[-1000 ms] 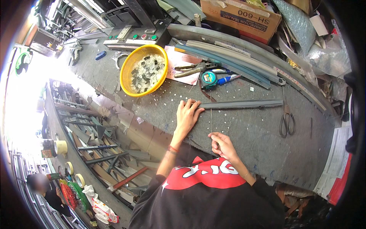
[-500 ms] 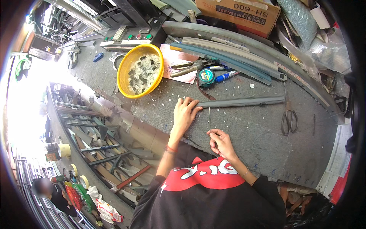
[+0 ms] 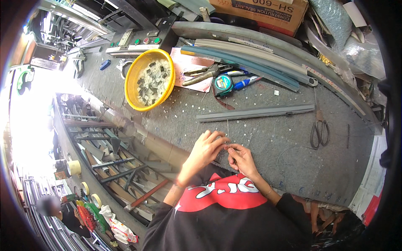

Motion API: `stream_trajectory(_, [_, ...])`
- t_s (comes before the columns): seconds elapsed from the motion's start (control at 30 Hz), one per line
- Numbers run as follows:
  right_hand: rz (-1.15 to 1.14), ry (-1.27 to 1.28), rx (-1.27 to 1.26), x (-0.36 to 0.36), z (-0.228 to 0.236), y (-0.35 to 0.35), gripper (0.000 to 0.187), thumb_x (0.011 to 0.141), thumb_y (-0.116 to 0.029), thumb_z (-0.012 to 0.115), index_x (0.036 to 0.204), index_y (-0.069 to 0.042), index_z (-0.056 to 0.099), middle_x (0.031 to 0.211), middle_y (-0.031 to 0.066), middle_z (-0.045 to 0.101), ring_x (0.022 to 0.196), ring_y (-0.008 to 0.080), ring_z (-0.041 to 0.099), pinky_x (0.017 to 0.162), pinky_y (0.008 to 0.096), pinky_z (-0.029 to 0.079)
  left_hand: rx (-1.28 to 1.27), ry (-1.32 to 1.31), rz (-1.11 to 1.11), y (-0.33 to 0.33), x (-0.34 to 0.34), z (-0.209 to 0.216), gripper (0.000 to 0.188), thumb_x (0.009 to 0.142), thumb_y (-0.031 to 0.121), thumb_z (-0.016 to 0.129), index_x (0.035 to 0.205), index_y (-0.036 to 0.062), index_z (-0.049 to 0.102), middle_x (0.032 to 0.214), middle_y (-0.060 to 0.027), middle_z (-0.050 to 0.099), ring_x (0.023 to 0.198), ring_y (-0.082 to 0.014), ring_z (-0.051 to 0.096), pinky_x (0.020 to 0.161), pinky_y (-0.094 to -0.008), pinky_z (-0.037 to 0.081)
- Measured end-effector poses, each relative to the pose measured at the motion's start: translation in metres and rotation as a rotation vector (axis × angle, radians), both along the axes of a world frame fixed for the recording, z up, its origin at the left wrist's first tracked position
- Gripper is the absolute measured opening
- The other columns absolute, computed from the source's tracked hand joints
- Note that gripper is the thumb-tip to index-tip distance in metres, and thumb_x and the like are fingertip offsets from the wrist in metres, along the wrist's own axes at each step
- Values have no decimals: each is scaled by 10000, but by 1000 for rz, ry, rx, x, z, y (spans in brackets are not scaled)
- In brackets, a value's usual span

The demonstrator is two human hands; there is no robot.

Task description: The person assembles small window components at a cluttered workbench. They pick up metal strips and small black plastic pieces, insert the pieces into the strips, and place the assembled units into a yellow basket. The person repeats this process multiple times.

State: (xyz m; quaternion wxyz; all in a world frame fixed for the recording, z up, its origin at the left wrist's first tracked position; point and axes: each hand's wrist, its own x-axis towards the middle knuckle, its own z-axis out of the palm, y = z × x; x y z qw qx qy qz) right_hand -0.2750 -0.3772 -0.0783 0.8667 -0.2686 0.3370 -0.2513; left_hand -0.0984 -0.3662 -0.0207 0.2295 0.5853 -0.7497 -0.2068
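A long grey channel-shaped profile (image 3: 255,113) lies across the grey bench in front of me. From its near edge a thin pale cord (image 3: 228,127) runs taut toward me. My right hand (image 3: 243,161) is closed, pinching the cord's near end between thumb and forefinger. My left hand (image 3: 205,149) is beside it, its fingers bent and their tips meeting the right fingertips at the cord. What the left fingertips hold, if anything, is hidden.
A yellow basket (image 3: 129,90) of small clear and dark pieces stands at the left. Beyond the profile lie pliers (image 3: 205,76), a teal tape measure (image 3: 223,85), a blue marker (image 3: 247,83) and long strips (image 3: 251,67). Scissors (image 3: 320,131) lie right. A person (image 3: 69,217) is at lower left.
My left hand has let go of the profile's left end and come back toward me, up to my right hand. The right hand stays at the cord.
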Motion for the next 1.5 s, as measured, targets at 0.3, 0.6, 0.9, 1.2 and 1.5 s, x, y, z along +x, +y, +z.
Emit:
stream_trajectory(0.3, [-43, 56, -15, 2, -1, 1, 209, 960, -166, 512, 1070, 5, 559, 674, 8, 536, 488, 50, 455, 419, 180, 337, 9, 54, -43, 1, -3, 0, 170, 774, 124, 659, 932, 66, 638, 885, -57, 578, 769, -250, 543, 678, -347, 475])
stream_trajectory(0.6, [49, 281, -208, -7, 21, -23, 227, 955, -160, 513, 1127, -19, 558, 775, 45, 609, 520, 71, 529, 441, 201, 397, 32, 219, 72, -6, 8, -11, 117, 726, 72, 628, 816, 39, 562, 828, -74, 558, 785, -268, 540, 708, -353, 461])
stream_trajectory(0.9, [-178, 927, -1310, 11, 41, -110, 201, 902, -172, 565, 978, 1, 634, 901, 154, 647, 729, 286, 609, 649, 353, 476, -80, 388, 406, -24, 9, -15, 138, 815, 77, 570, 939, 21, 546, 879, -107, 571, 820, -305, 505, 766, -382, 432])
stream_trajectory(1.2, [324, 875, -1296, 55, 25, -131, 236, 804, -240, 659, 760, -9, 675, 701, 172, 649, 675, 339, 642, 644, 414, 485, -181, 123, 506, -43, -14, -50, 95, 867, 55, 497, 945, 2, 508, 811, -155, 553, 766, -327, 534, 708, -406, 434])
stream_trajectory(1.5, [399, 977, -1193, 44, 35, -125, 325, 861, -311, 591, 802, 1, 659, 756, 198, 648, 742, 363, 636, 671, 436, 476, -286, 110, 549, -24, -27, -56, 135, 828, 78, 556, 952, 29, 535, 745, -132, 534, 705, -310, 564, 636, -404, 469])
